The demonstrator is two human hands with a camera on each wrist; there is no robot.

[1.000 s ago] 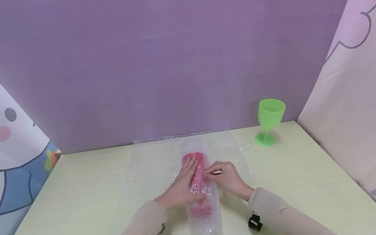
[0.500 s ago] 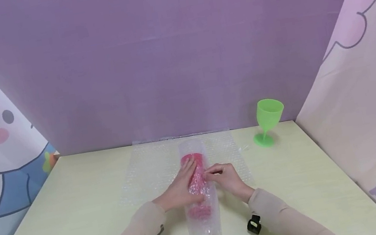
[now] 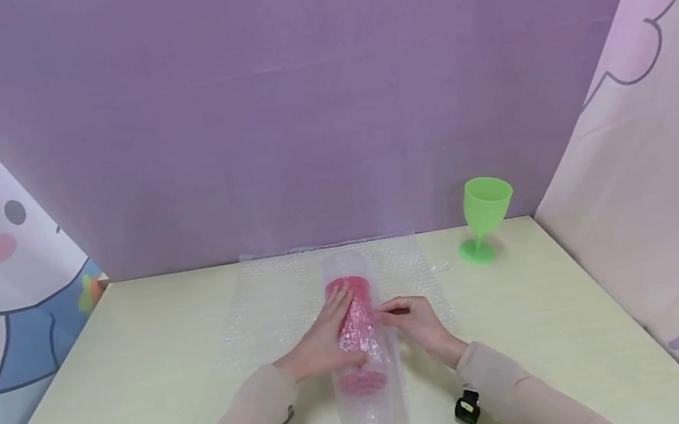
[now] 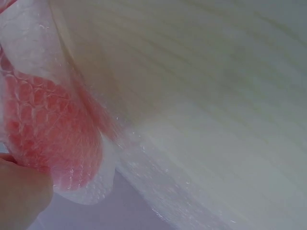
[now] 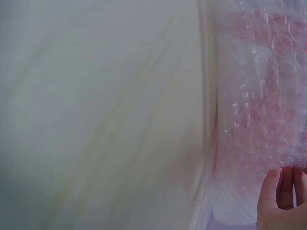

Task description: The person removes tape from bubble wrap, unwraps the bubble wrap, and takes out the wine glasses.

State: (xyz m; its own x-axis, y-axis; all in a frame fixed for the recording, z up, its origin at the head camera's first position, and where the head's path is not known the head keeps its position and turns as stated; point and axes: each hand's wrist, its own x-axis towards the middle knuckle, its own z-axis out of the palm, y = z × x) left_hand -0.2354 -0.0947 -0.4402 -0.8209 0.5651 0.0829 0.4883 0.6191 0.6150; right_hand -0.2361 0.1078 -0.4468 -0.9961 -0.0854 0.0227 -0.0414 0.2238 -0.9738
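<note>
A pink goblet (image 3: 361, 325) lies lengthwise under bubble wrap (image 3: 273, 299), its bowl toward the back and its round foot toward me. My left hand (image 3: 324, 342) rests on the wrapped goblet, fingers extended over the bowl and thumb spread lower across the stem area. On the other side, my right hand (image 3: 419, 323) pinches the free edge of the wrap between thumb and fingers, close beside the goblet. The right wrist view shows those fingertips (image 5: 273, 176) at the film. In the left wrist view the pink bowl shows through the bubbles; much of that hand is out of frame.
A green goblet (image 3: 487, 208) stands upright at the back right of the table (image 3: 155, 366). The flat part of the wrap reaches the purple back panel (image 3: 319, 94). A small black item (image 3: 467, 408) is by the right sleeve. Printed cloths hang at both sides.
My right hand has shifted slightly right, drawing the wrap's edge off the goblet's top to its right side, so the pink foot shows more clearly. My left hand has stayed nearly in place.
</note>
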